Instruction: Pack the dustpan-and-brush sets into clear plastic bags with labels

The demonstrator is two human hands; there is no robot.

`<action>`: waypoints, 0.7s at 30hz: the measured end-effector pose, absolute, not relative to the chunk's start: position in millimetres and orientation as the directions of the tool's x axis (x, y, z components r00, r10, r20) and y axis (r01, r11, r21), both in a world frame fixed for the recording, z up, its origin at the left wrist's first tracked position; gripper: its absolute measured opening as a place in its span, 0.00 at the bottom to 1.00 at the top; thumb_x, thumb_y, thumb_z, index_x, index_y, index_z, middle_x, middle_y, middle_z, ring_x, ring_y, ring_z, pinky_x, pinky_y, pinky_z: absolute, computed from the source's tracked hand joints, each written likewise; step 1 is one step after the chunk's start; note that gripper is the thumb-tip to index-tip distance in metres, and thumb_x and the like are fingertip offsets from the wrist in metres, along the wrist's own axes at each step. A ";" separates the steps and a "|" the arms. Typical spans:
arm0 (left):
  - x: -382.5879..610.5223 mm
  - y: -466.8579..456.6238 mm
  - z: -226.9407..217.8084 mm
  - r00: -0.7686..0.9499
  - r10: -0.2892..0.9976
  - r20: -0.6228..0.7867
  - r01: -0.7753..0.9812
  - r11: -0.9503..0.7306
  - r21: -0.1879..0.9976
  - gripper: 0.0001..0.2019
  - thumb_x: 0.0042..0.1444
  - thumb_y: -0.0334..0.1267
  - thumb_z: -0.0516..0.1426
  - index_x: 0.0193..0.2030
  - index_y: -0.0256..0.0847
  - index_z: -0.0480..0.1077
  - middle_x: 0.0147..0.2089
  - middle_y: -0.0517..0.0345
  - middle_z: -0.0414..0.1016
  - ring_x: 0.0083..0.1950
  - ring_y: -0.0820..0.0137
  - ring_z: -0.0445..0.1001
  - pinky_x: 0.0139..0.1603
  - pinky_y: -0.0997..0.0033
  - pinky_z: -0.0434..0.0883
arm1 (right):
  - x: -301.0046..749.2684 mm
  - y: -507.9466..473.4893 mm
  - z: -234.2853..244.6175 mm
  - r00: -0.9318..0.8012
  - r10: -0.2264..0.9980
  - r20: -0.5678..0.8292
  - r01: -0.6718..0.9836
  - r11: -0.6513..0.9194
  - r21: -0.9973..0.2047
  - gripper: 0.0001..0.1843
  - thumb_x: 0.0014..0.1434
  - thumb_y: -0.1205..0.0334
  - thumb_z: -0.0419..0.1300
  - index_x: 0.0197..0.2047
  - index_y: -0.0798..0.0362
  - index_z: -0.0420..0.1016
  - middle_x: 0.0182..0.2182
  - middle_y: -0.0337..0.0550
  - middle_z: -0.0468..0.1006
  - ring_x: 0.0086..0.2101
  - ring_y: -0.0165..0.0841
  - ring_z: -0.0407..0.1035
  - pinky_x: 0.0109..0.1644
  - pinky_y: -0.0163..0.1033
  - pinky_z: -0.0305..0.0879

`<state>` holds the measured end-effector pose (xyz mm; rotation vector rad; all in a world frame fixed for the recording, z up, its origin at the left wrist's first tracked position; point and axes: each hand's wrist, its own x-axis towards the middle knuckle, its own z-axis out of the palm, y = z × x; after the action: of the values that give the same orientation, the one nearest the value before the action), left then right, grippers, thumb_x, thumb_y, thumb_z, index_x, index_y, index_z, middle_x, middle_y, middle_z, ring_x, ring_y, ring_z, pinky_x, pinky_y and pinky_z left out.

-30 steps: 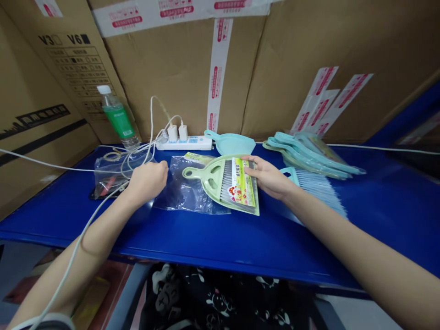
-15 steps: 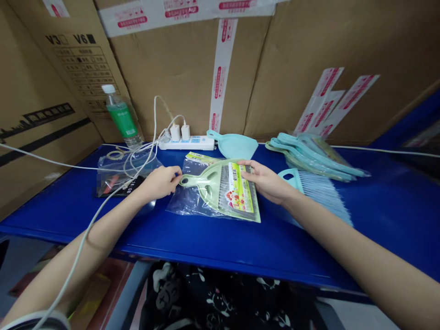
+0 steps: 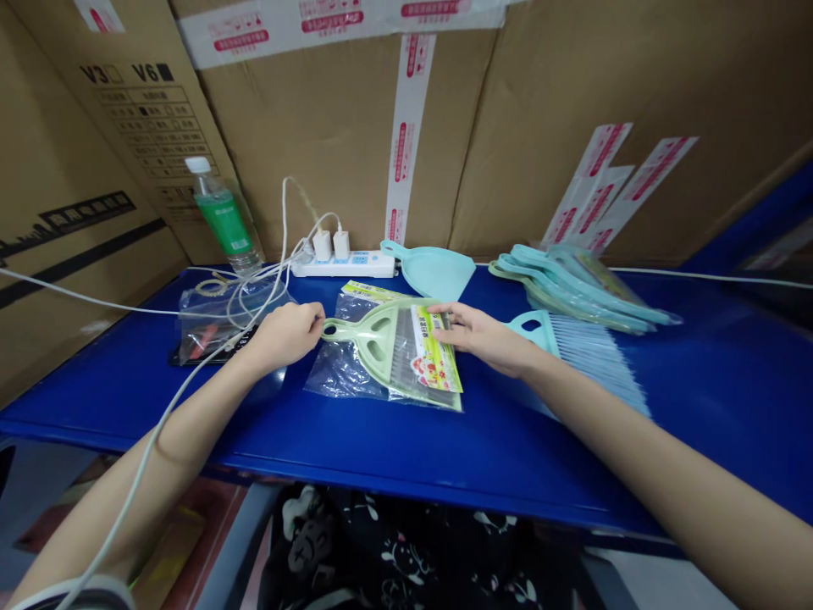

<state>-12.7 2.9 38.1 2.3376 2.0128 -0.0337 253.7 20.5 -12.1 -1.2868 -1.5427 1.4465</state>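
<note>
A pale green dustpan [image 3: 374, 339] with a grey brush and a printed card [image 3: 428, 356] in it lies on a clear plastic bag [image 3: 346, 373] on the blue shelf [image 3: 445, 449]. My left hand [image 3: 285, 332] is closed, pinching the end of the dustpan's handle. My right hand [image 3: 483, 337] rests on the card's right edge with its fingers pressed on the card and brush. A light blue brush [image 3: 584, 352] lies just right of my right wrist.
A light blue dustpan [image 3: 435, 269] and a white power strip [image 3: 343, 264] with two chargers stand at the back. A stack of dustpans [image 3: 572, 284] lies at the back right. A green-labelled bottle [image 3: 222, 219], white cables [image 3: 254, 288] and a bagged item [image 3: 216, 318] are at the left. Cardboard boxes [image 3: 539, 110] wall the rear.
My left hand moved right from the bag's left edge and took hold of the dustpan's handle end. The dustpan set has shifted a little to the left under both hands.
</note>
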 end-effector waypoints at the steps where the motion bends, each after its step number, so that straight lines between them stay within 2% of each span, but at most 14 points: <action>1: -12.0 2.2 38.7 0.143 0.988 -0.057 0.990 -0.142 0.018 0.12 0.59 0.32 0.46 0.38 0.40 0.71 0.27 0.56 0.77 0.33 0.62 0.77 0.35 0.67 0.66 | 252.3 19.9 -12.1 -0.303 0.941 -0.152 0.218 -0.087 -0.972 0.16 0.53 0.66 0.63 0.46 0.50 0.67 0.41 0.44 0.76 0.45 0.38 0.73 0.53 0.48 0.70; 5: -8.4 -0.6 40.0 0.129 0.988 -0.082 0.991 -0.131 -0.029 0.13 0.58 0.31 0.45 0.38 0.40 0.71 0.28 0.55 0.77 0.35 0.60 0.77 0.36 0.66 0.67 | 244.8 16.8 -11.8 -0.272 0.956 -0.107 0.215 -0.048 -0.975 0.16 0.51 0.66 0.64 0.44 0.50 0.68 0.45 0.46 0.77 0.47 0.40 0.72 0.54 0.50 0.70; 9: -6.9 -1.8 39.8 0.126 0.988 -0.086 0.990 -0.131 -0.054 0.13 0.59 0.31 0.44 0.39 0.40 0.70 0.28 0.55 0.77 0.36 0.60 0.77 0.37 0.66 0.67 | 241.3 15.3 -13.1 -0.213 0.975 -0.068 0.261 -0.010 -0.965 0.18 0.50 0.65 0.65 0.45 0.51 0.67 0.45 0.48 0.76 0.45 0.41 0.73 0.52 0.51 0.71; 13: -8.5 -1.3 39.3 0.135 0.988 -0.076 0.986 -0.142 -0.091 0.13 0.59 0.32 0.44 0.39 0.41 0.69 0.29 0.54 0.77 0.36 0.60 0.77 0.36 0.66 0.67 | 244.7 15.8 -13.2 -0.275 0.961 -0.033 0.235 0.034 -0.971 0.17 0.52 0.61 0.64 0.45 0.49 0.66 0.43 0.45 0.76 0.45 0.40 0.73 0.49 0.49 0.73; 18: -12.5 -0.4 38.7 0.138 0.989 -0.057 0.972 -0.147 -0.183 0.15 0.60 0.34 0.43 0.41 0.40 0.70 0.34 0.50 0.78 0.40 0.57 0.78 0.38 0.64 0.69 | 248.7 17.2 -11.7 -0.259 0.963 -0.080 0.266 -0.009 -0.964 0.14 0.57 0.62 0.60 0.47 0.48 0.65 0.36 0.41 0.73 0.40 0.37 0.74 0.47 0.47 0.74; 21: -14.4 -0.2 38.3 0.132 0.990 -0.042 0.961 -0.139 -0.238 0.16 0.61 0.34 0.42 0.42 0.40 0.70 0.37 0.48 0.79 0.42 0.57 0.78 0.39 0.64 0.70 | 249.2 17.5 -12.1 -0.252 0.962 -0.105 0.260 -0.038 -0.965 0.14 0.57 0.63 0.60 0.47 0.49 0.66 0.36 0.41 0.70 0.38 0.35 0.74 0.46 0.45 0.75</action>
<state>-14.4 -0.2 38.3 2.4730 2.1536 -0.3130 249.2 17.5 -12.1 -1.3164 -1.5672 1.3314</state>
